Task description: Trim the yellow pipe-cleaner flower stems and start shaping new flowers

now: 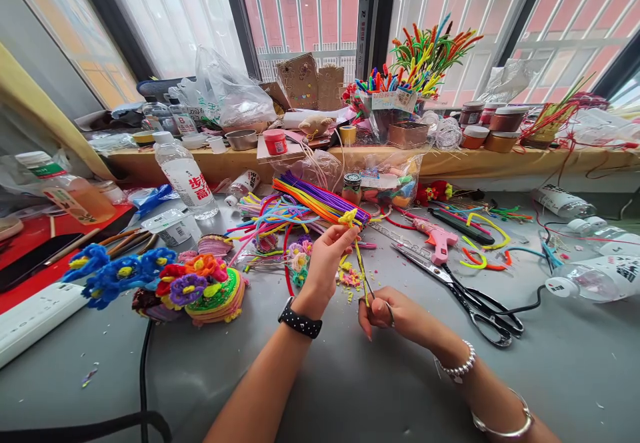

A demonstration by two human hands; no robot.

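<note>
My left hand [327, 256] is raised over the grey table [320, 376], fingers pinched on a small yellow pipe-cleaner flower [349, 217] whose thin stem hangs down. My right hand [387, 313] is lower and to the right, fingers closed in the handles of small scissors [369, 293], whose blades point up at the stem. Yellow trimmings [349, 276] lie scattered on the table just beneath both hands. A black watch is on my left wrist and bead and metal bracelets are on my right.
A bundle of coloured pipe cleaners [310, 203] lies behind my hands. Finished flower pieces [200, 286] sit at left, large black scissors [470, 299] and a pink glue gun [436, 236] at right. Water bottles [186, 176], jars and a crowded window ledge [300, 156] line the back.
</note>
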